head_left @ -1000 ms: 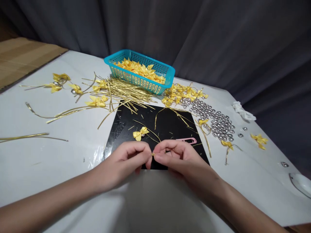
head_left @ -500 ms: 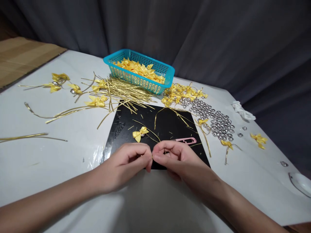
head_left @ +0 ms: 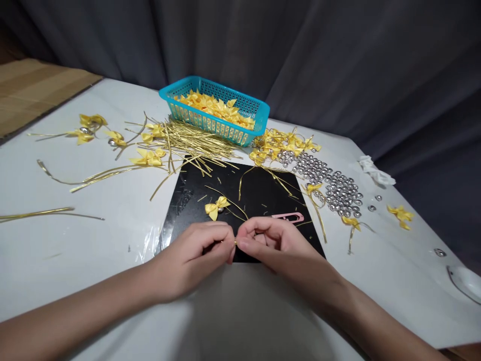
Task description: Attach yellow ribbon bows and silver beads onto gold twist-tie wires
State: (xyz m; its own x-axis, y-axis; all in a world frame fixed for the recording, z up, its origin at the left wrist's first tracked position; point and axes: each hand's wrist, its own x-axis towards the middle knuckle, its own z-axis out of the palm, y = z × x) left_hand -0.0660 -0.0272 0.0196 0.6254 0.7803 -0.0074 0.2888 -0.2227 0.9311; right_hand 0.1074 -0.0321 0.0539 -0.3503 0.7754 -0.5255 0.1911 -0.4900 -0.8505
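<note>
My left hand (head_left: 197, 253) and my right hand (head_left: 272, 243) meet over the near edge of a black board (head_left: 244, 193). Both are closed in a pinch on a thin gold wire tie (head_left: 235, 241) held between their fingertips. That wire runs away from my fingers to a yellow ribbon bow (head_left: 216, 206) with a small silver bell, lying on the board just beyond my hands. A pink clip (head_left: 288, 217) lies on the board by my right hand.
A turquoise basket (head_left: 214, 110) full of yellow bows stands at the back. Beside it lies a heap of gold wire ties (head_left: 188, 143). Silver bells (head_left: 330, 185) spread to the right. Finished bows (head_left: 93, 130) are scattered left. A white dish (head_left: 466, 283) sits at the right edge.
My hands have stayed over the board's near edge, pinching the wire. The fingers have shifted only slightly, closing a little tighter together.
</note>
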